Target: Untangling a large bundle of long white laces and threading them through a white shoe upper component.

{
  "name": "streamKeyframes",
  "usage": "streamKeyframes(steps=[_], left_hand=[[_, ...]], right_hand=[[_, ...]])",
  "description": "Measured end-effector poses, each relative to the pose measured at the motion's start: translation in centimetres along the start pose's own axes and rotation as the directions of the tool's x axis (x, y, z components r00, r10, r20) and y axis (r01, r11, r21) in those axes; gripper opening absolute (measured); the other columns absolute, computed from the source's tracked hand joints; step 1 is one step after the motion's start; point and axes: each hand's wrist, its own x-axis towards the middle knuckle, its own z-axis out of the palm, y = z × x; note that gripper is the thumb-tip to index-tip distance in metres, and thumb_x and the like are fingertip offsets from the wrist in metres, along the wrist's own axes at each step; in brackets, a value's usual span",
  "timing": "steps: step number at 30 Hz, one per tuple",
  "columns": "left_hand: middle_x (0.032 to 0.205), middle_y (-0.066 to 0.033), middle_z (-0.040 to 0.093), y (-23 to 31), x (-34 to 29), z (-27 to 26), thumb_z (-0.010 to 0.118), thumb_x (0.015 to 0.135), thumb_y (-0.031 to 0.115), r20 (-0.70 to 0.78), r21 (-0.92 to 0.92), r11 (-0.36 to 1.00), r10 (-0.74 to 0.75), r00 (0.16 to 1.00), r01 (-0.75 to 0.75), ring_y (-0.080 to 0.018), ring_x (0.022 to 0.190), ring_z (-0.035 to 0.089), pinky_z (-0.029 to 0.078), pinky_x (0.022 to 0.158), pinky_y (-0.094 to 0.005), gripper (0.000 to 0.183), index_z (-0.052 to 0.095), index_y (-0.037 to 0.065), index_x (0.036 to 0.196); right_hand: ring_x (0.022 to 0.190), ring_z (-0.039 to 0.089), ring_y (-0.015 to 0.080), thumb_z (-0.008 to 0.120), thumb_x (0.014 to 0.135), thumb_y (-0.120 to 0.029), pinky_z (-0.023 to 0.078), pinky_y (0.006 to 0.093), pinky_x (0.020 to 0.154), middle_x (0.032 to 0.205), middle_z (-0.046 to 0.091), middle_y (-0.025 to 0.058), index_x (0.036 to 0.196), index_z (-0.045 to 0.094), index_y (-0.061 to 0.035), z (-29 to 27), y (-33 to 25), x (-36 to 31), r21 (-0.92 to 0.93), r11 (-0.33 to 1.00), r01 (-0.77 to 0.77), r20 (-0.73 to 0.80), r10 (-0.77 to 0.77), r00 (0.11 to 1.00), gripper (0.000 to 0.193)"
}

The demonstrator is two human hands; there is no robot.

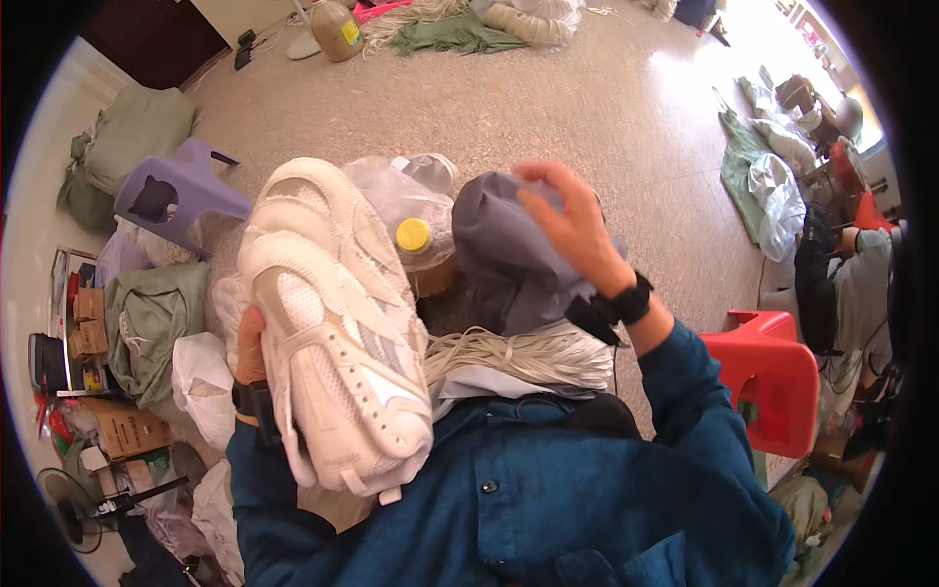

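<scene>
My left hand [251,347] is closed on the left side of a stack of white mesh sneakers [328,313], at least two nested one on another. Their toes point away from me, and the lace holes of the nearest one look unlaced. Most of my left fingers are hidden behind the shoes. Over my grey-trousered knee [509,245] hovers my right hand [577,220], fingers apart and holding nothing. A bundle of cream shoelaces [528,357] lies across my lap, between the shoes and my right forearm.
Beyond the shoes stands a clear plastic container with a yellow cap [414,235]. A red stool [773,372] is at my right, a purple plastic chair [186,191] at the left. Green sacks [147,132] and a small fan [73,509] line the left side.
</scene>
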Motion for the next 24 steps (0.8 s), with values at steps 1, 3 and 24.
streamKeyframes(steps=[1, 3, 24], left_hand=[[0.138, -0.0163, 0.058, -0.9, 0.9, -0.6, 0.071, 0.084, 0.051, 0.006, -0.006, 1.000, -0.010, 1.000, 0.010, -0.0298, 0.123, 0.059, 0.049, 0.106, -0.0431, 0.081, 0.045, 0.004, 0.145], [0.141, -0.0165, 0.055, -2.6, 3.1, -1.3, 0.061, 0.092, 0.052, 0.020, -0.019, 0.999, -0.037, 0.999, 0.037, -0.0300, 0.126, 0.056, 0.044, 0.111, -0.0433, 0.075, 0.043, 0.005, 0.147], [0.124, -0.0188, 0.063, -9.9, 17.8, -0.6, 0.078, 0.087, 0.032, -0.242, 0.475, 0.830, -0.197, 0.950, 0.293, -0.0230, 0.103, 0.065, 0.055, 0.085, -0.0341, 0.065, 0.051, -0.007, 0.132]], right_hand=[[0.104, 0.064, 0.0187, 0.067, 0.093, -0.013, 0.050, 0.0322, 0.092, 0.109, 0.068, 0.0102, 0.116, 0.065, -0.0010, 0.5, -0.4, -1.1, 0.187, 0.982, 0.028, 0.106, -0.049, 0.993, 0.026], [0.110, 0.061, 0.0178, 0.062, 0.099, -0.026, 0.049, 0.0314, 0.094, 0.115, 0.067, 0.0111, 0.124, 0.061, 0.0002, 1.5, -2.2, -3.4, 0.329, 0.940, -0.093, 0.399, -0.049, 0.915, 0.036], [0.135, 0.044, 0.0334, 0.070, 0.092, -0.027, 0.040, 0.0384, 0.108, 0.146, 0.042, 0.0226, 0.143, 0.042, 0.0032, 7.9, 3.3, -5.0, 0.241, 0.936, -0.256, 0.541, 0.089, 0.836, 0.066]])
